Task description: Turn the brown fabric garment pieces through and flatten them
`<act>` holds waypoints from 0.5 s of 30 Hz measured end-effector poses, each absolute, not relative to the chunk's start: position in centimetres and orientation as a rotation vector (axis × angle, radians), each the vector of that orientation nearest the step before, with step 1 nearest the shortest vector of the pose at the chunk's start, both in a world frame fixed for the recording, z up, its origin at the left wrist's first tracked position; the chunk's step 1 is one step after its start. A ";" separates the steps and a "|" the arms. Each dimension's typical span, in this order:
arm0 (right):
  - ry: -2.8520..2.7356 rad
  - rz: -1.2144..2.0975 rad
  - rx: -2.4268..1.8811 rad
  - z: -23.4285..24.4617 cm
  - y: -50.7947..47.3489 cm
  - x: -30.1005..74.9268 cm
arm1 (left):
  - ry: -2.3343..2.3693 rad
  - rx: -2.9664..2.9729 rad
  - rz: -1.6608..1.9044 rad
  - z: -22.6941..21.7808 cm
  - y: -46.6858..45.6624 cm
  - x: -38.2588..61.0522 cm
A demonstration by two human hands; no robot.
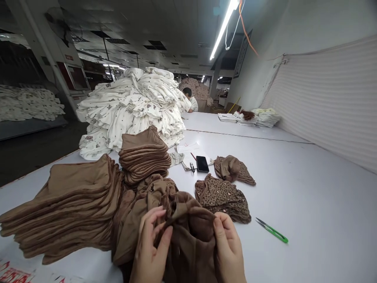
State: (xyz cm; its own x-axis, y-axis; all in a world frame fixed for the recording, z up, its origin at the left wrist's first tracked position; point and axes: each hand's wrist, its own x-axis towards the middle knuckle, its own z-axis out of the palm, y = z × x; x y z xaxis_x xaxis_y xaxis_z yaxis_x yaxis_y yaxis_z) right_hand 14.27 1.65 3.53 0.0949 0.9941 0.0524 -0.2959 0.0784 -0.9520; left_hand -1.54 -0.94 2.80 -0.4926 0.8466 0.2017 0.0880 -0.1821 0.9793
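Note:
Both my hands hold one brown fabric piece at the near edge of the white table. My left hand pinches its edge with fingers and thumb closed on the cloth. My right hand grips the other side, thumb on top. The piece is bunched and dark brown, lying over a loose heap of the same cloth. Just beyond it sits a small stack of leopard-print pieces.
Stacks of folded brown pieces lie left. A large pile of white printed garments stands behind them. Green thread snips lie right of my hands. A phone, papers and another leopard-print piece sit mid-table. A person works far back.

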 end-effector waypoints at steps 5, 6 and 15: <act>-1.078 1.016 -1.009 2.6 0.1 13.7 | 1.343 1.105 1.303 3.6 -2.0 0.3; -1.092 1.005 -1.002 2.4 -0.3 13.6 | 1.189 1.007 1.210 3.6 -1.9 0.6; -1.283 0.393 -1.277 0.4 0.4 14.3 | 0.542 0.491 1.208 4.0 -1.9 1.2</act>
